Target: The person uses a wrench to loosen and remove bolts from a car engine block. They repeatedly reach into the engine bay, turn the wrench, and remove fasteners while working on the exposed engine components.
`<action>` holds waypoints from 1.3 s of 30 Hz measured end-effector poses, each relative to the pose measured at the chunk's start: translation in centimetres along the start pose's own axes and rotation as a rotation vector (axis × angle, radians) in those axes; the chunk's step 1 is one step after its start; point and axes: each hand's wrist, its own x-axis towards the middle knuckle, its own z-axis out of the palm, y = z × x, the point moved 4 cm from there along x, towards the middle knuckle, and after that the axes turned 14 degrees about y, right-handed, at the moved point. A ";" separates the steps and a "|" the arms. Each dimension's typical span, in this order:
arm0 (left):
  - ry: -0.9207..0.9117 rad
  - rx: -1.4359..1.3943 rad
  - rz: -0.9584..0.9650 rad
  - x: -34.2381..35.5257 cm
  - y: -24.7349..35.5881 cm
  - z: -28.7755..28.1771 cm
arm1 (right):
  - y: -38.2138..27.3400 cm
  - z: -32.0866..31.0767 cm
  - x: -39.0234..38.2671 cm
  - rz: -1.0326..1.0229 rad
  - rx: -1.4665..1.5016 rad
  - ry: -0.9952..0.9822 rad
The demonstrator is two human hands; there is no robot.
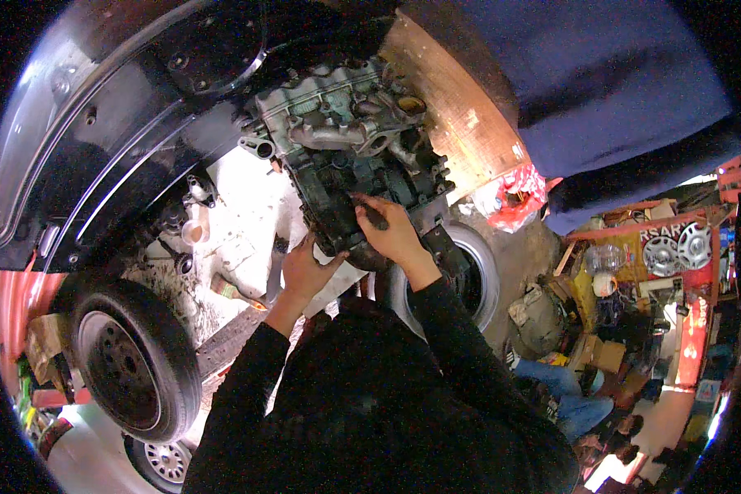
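Observation:
A greasy engine block (337, 185) with a ribbed grey cover and a cast exhaust manifold (333, 136) stands in front of me. My left hand (305, 272) rests against its near left edge, thumb stretched to the right and apart from the fingers. At the near face of the block is my right hand (393, 237), its fingers curled in against dark parts. Something dark shows between the thumb and fingers, too small to make out. A round dark part (366, 257) lies between the two hands at the block's near end.
A dark car body panel (165, 107) fills the upper left. Loose wheels lie around: one tyre (136, 362) at left, another (482, 263) behind my right forearm. A wooden board (449, 99) is beside the engine. Cluttered shelves with hubcaps (661, 255) stand at right.

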 end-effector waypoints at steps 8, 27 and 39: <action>-0.032 0.013 -0.039 -0.2 0.3 -0.5 | -1.9 1.3 1.9 0.098 0.056 0.023; -0.058 0.044 -0.086 -0.1 0.4 -0.5 | 1.0 4.2 2.9 0.198 0.064 -0.003; -0.026 0.015 -0.099 -0.2 0.4 -0.7 | -0.5 1.8 2.5 0.203 -0.127 -0.178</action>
